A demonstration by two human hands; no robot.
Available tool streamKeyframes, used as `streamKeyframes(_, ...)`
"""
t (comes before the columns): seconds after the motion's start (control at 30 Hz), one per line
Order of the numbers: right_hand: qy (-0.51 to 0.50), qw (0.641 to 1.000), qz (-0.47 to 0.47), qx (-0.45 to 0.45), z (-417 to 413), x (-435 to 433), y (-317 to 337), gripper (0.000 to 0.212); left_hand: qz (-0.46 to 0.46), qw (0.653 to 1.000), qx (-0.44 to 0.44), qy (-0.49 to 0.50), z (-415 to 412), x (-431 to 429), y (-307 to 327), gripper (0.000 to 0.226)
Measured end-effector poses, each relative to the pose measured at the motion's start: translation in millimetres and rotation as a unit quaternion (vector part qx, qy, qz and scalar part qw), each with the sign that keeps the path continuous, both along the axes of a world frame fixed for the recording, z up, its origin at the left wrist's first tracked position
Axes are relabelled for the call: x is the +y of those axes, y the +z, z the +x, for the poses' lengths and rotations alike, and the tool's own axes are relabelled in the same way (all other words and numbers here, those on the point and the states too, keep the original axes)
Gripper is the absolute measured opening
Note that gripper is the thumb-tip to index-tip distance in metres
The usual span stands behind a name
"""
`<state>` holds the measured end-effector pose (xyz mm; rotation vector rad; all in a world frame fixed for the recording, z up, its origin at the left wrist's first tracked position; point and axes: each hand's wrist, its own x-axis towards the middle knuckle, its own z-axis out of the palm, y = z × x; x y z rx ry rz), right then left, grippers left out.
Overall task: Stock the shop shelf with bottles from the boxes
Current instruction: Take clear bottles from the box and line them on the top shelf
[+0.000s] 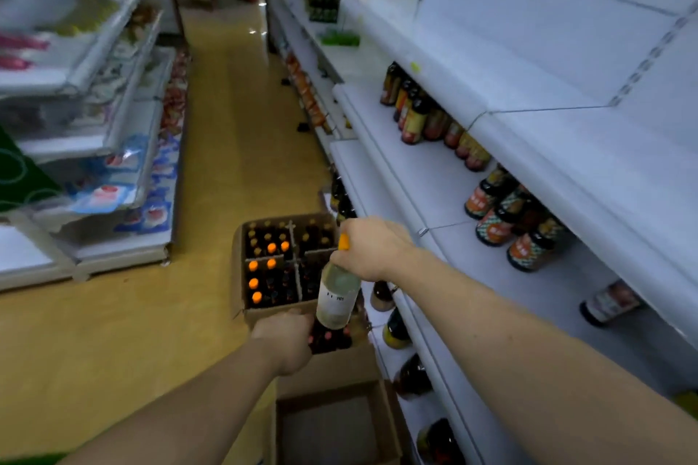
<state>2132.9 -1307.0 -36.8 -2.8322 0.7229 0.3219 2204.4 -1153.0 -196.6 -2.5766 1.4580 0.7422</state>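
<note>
Head view: right hand grips 1 pale orange-capped bottle by its neck; left hand reaches into a cardboard box, and I cannot tell its grip.

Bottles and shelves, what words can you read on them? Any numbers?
No text here can be read.
On the clear bottle in the right hand: small dark marks on a white label, too blurred.
On the jars on the shelf: characters on orange labels, too blurred.
On the dark bottles further along: red and yellow labels, too blurred.
On the packets at left: print too blurred.
On the yellow tag: too small.
</note>
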Motion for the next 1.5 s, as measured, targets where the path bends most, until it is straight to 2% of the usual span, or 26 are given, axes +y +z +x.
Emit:
streamKeyframes(0.1, -0.044, 0.999, 0.003, -0.007, 2.3, -17.3, 27.7, 0.027, -0.017, 0.999, 0.011, -0.037, 24.3, -16.4, 7.0, 0.028)
streamKeyframes(0.2, -0.087, 0.996, 0.003, -0.022, 0.0, -34.2, 52.9, 0.026, -0.051, 0.998, 0.022, -0.037, 51.1, -35.6, 14.9, 0.012)
streamKeyframes(0.47, -0.2, 0.974, -0.053, -0.094, -30.7, -67.8, 112.8, 0.03, -0.204, 0.972, 0.115, -0.028, 69.9, -121.4, 75.8, 0.007)
streamKeyframes(0.53, -0.232, 0.964, -0.075, -0.108, -41.1, -71.9, 128.6, 0.028, -0.222, 0.966, 0.122, -0.045, 63.5, -141.1, 91.7, 0.013)
streamKeyframes(0.63, -0.271, 0.949, -0.102, -0.123, -61.3, -76.1, 155.9, 0.023, -0.221, 0.964, 0.106, -0.1, 46.5, -167.6, 114.1, 0.029)
streamKeyframes(0.83, -0.341, 0.924, -0.116, -0.131, -108.9, -78.0, 206.6, 0.024, -0.208, 0.952, 0.072, -0.213, -2.4, -210.0, 149.9, 0.03)
streamKeyframes(0.93, -0.378, 0.909, -0.115, -0.135, -140.2, -77.0, 234.3, 0.024, -0.208, 0.939, 0.028, -0.273, -32.8, -227.5, 172.7, 0.032)
streamKeyframes(1.2, -0.459, 0.865, -0.113, -0.165, -230.8, -69.8, 296.2, 0.027, -0.313, 0.861, -0.089, -0.391, -116.3, -251.6, 242.1, 0.022)
streamKeyframes(1.4, -0.5, 0.837, -0.111, -0.193, -294.3, -70.1, 323.8, 0.018, -0.376, 0.82, -0.089, -0.422, -180.5, -264.9, 284.8, 0.033)
streamKeyframes(1.5, -0.514, 0.826, -0.111, -0.2, -321.4, -68.8, 337.0, 0.023, -0.387, 0.812, -0.081, -0.43, -203.9, -269.9, 293.1, 0.032)
